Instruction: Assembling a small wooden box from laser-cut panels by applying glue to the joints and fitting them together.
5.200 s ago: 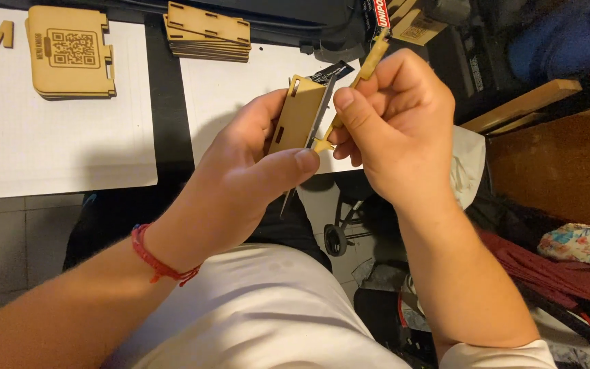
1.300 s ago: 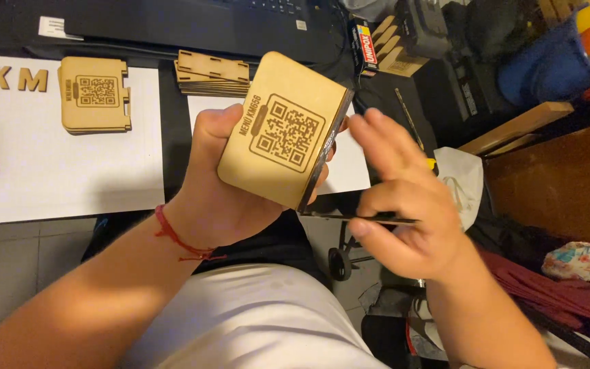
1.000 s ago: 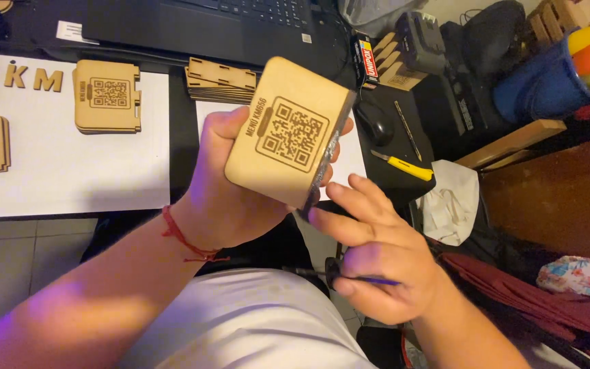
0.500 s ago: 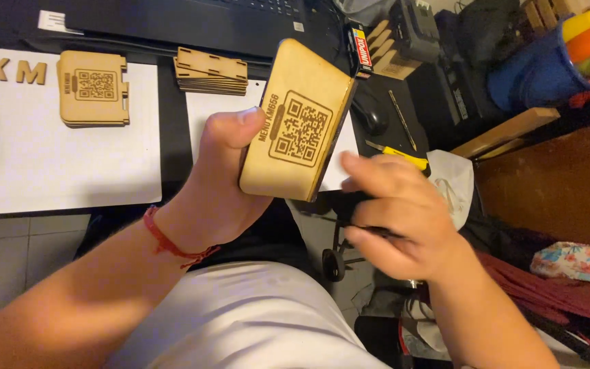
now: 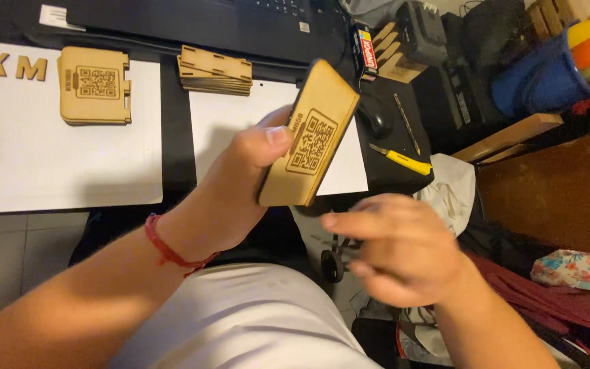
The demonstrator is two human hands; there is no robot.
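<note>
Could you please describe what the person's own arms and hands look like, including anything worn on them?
Both forearms are bare, with no sleeves, gloves or rings in view. The left hand has a thin red cord bracelet around its wrist. The right hand and its wrist carry nothing, and the hand appears slightly blurred. Fingernails are short and unpainted.

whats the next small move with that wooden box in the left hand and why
Probably bring the right hand back up to the wooden box. The left hand alone grips it, tilted, engraved square-code face toward the camera, while the right hand hangs below it, apart and blurred. A second hand would steady the box for turning or checking.
</note>
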